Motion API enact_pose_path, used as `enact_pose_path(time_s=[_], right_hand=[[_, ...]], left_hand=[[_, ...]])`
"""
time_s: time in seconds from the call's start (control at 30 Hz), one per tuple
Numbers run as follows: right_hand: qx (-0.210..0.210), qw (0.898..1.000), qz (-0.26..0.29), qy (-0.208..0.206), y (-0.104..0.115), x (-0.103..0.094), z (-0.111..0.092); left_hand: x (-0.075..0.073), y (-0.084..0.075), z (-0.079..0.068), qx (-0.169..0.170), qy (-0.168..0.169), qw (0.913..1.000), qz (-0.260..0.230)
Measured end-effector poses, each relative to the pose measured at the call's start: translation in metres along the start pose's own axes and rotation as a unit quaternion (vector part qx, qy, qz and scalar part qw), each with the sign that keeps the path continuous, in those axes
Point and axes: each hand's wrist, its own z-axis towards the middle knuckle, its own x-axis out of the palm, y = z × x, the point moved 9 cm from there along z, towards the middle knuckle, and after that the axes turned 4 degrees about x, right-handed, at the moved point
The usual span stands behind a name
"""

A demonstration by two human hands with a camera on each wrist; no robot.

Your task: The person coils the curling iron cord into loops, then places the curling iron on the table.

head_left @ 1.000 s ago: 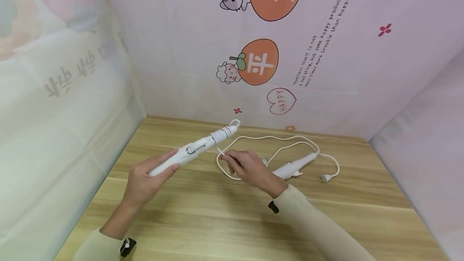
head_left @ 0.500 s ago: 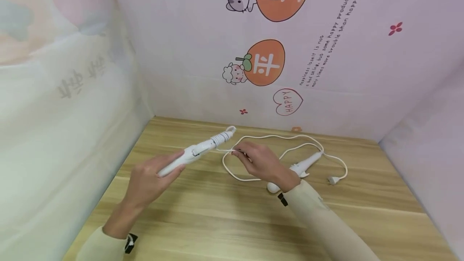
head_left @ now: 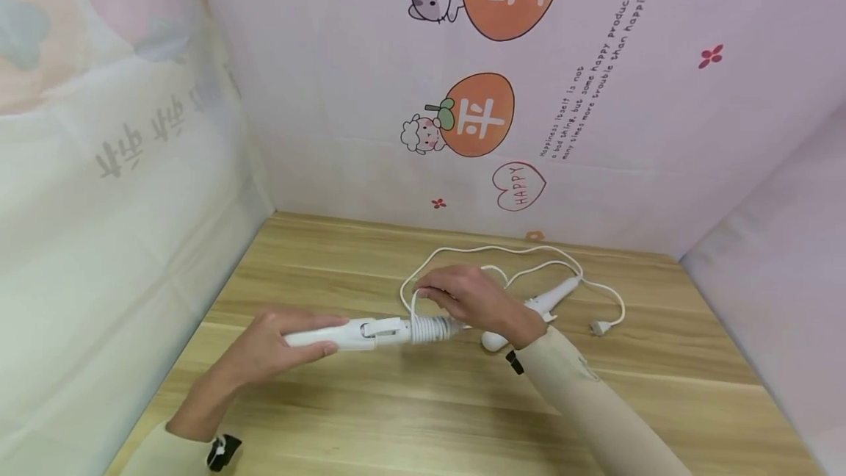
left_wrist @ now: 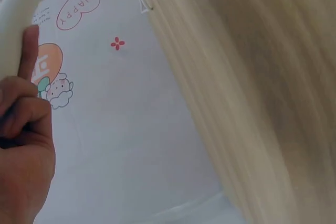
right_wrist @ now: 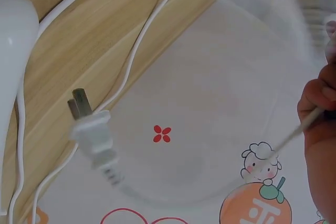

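My left hand point(head_left: 267, 347) grips a white curling iron point(head_left: 320, 336) by its thick barrel, the clamp lever facing up and the tool roughly level above the table. White cord is wound in several tight turns point(head_left: 429, 329) round its handle end, which is blurred. Just above the turns, my right hand point(head_left: 465, 300) pinches the loose cord point(head_left: 414, 305) between thumb and fingers. In the right wrist view the cord runs from that hand to a hanging two-pin plug point(right_wrist: 93, 137). The left wrist view shows the fingers point(left_wrist: 29, 111) curled below the white barrel point(left_wrist: 13, 30).
A second white curling iron point(head_left: 555, 298) lies on the wooden table point(head_left: 396, 417) behind my right forearm. Its cord point(head_left: 492, 247) loops towards the back, with its plug point(head_left: 600, 327) at the right. Printed cloth walls point(head_left: 330, 94) enclose the table.
The held curling iron has swung from pointing up and right to nearly level, its cord end lower. The pinched cord, stretched sideways half a second ago, now rises from the turns to my right hand.
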Motion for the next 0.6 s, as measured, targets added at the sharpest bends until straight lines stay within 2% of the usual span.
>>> enact_pose_path(time_s=[0.07, 0.13, 0.23, 0.37, 0.43, 0.5, 0.6], right_hand=[[0.0, 1.0, 0.021, 0.014, 0.0, 0.002, -0.001], [0.006, 0.998, 0.048, 0.031, -0.001, 0.004, -0.001], [0.021, 0.993, 0.101, 0.061, -0.003, 0.009, -0.002], [0.039, 0.983, 0.153, 0.092, -0.005, 0.016, -0.002], [0.042, 0.981, 0.162, 0.093, -0.005, 0.017, -0.002], [0.041, 0.983, 0.16, 0.077, -0.003, 0.017, -0.001], [0.047, 0.981, 0.183, 0.045, -0.002, 0.016, -0.002]], left_hand=[[0.003, 0.006, -0.004, -0.038, 0.015, 0.9974, -0.06], [0.004, 0.01, -0.007, -0.065, 0.023, 0.9928, -0.098], [0.006, 0.015, -0.011, -0.082, 0.031, 0.9868, -0.136], [0.006, 0.019, -0.015, -0.082, 0.036, 0.9808, -0.173], [0.005, 0.021, -0.016, -0.084, 0.029, 0.9755, -0.201], [0.003, 0.023, -0.016, -0.088, 0.014, 0.9703, -0.225], [-0.001, 0.024, -0.015, -0.098, -0.023, 0.9656, -0.24]])
